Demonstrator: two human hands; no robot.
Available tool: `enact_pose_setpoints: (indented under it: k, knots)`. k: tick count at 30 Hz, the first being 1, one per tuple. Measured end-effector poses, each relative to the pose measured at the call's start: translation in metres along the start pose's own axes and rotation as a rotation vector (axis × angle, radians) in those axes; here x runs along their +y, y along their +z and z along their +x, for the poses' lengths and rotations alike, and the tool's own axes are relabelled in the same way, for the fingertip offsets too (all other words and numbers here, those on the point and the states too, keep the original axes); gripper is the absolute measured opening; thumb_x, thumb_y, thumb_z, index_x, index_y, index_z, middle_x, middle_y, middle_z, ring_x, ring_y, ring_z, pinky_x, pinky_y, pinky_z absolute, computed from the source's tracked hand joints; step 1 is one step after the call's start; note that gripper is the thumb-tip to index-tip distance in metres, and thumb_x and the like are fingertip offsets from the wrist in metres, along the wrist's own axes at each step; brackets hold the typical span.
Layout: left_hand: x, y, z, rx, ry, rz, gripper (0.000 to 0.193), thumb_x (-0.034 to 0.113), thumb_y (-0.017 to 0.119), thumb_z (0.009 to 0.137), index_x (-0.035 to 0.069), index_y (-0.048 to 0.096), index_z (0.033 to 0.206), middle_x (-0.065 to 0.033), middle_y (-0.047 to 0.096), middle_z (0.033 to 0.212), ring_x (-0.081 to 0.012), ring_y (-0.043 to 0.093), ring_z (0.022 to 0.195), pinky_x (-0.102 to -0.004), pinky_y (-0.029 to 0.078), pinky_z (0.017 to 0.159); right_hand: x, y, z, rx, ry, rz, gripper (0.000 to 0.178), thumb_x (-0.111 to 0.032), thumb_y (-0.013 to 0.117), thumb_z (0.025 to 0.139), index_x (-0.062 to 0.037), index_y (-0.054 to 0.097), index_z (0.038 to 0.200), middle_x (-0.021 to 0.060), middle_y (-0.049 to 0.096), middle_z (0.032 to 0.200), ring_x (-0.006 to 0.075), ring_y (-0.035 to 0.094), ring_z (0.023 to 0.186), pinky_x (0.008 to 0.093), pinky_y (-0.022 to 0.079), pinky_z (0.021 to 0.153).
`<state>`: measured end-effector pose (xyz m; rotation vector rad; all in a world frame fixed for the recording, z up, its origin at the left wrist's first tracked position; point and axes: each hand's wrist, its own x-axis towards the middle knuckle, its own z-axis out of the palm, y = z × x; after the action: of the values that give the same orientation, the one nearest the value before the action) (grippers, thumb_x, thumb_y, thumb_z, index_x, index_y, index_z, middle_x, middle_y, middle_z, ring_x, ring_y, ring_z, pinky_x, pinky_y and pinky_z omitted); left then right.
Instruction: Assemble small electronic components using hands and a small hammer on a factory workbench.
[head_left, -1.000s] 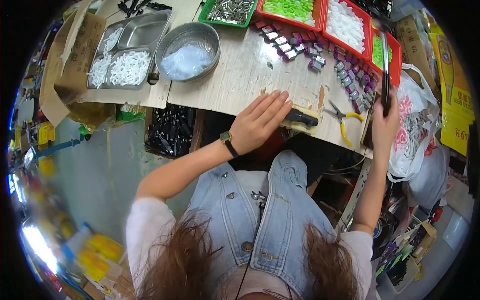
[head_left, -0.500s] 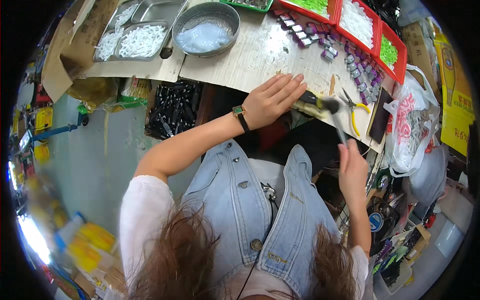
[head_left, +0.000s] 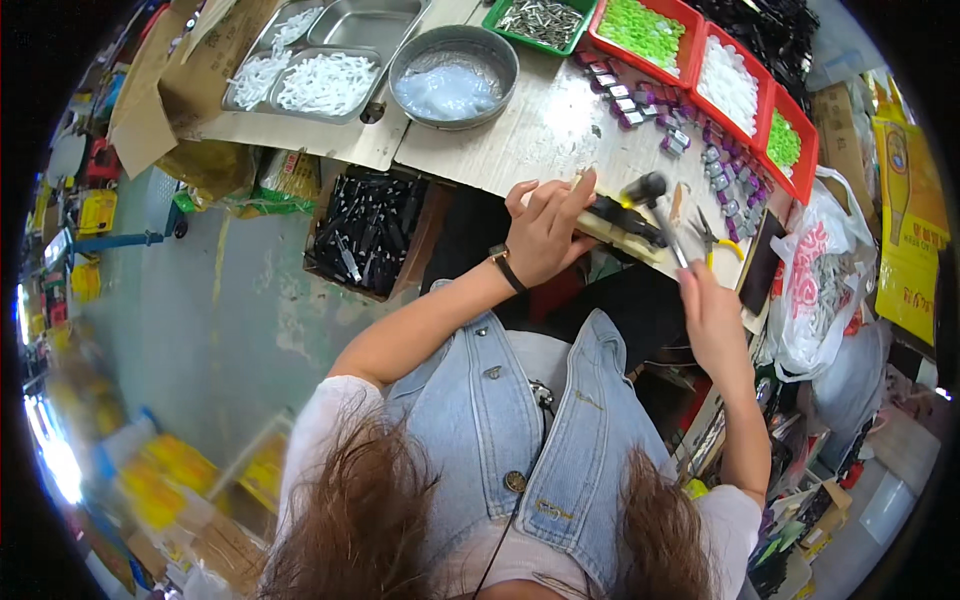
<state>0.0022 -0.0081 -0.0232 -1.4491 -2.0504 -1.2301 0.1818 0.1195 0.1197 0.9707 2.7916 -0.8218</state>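
The hammer shaft (head_left: 672,232) was shiny metal. The desk (head_left: 548,125) was wood, worn and chipped; the bowl (head_left: 470,49), dull metal; the tray (head_left: 370,22), smooth, glossier metal. The vest (head_left: 465,430) was matt denim.

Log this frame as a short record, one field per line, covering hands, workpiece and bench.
left hand: at the left end of a pale rectangular block, grip unclear
right hand: closed on a black-headed hammer with a silver shaft
workpiece: long black part on the block; hammer head close by, contact unclear
nearby: yellow-handled pliers, small purple-and-silver parts
bench: round grey metal bowl
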Motion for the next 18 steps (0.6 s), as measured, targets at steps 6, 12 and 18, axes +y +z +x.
enact_pose_setpoints:
  k: [6, 12, 18]
  knots:
    - [0.000, -0.004, 0.003, -0.070, -0.007, 0.045, 0.091, 0.035, 0.085, 0.059, 0.011, 0.047, 0.139, 0.0064, 0.059, 0.115, -0.0145, 0.052, 0.109, -0.0395, 0.019, 0.103, 0.029, 0.025, 0.002, 0.074, -0.094, -0.125, 0.023, -0.022, 0.049, 0.099, 0.0007, 0.047, 0.094, 0.0252, 0.058, 0.066, 0.0446, 0.061, 0.066, 0.0503, 0.045, 0.055]
    - [0.050, -0.004, 0.032, -0.470, 0.162, -0.002, 0.074, 0.045, 0.076, 0.069, 0.024, 0.050, 0.136, -0.0080, 0.045, 0.140, -0.0281, 0.039, 0.130, -0.0476, 0.018, 0.111, 0.077, -0.052, 0.122, 0.582, -0.053, -0.417, 0.022, -0.024, 0.047, 0.099, -0.0038, 0.052, 0.105, 0.0258, 0.062, 0.087, 0.0426, 0.063, 0.080, 0.0522, 0.047, 0.065]
    - [0.055, 0.031, 0.059, -0.543, 0.286, -0.166, 0.031, 0.033, 0.067, 0.081, 0.017, 0.060, 0.106, -0.0138, 0.051, 0.131, -0.0322, 0.043, 0.129, -0.0505, 0.031, 0.107, 0.108, -0.058, 0.199, 0.671, -0.068, -0.668, 0.025, -0.022, 0.049, 0.096, -0.0034, 0.057, 0.110, 0.0234, 0.061, 0.101, 0.0420, 0.063, 0.082, 0.0502, 0.050, 0.069]
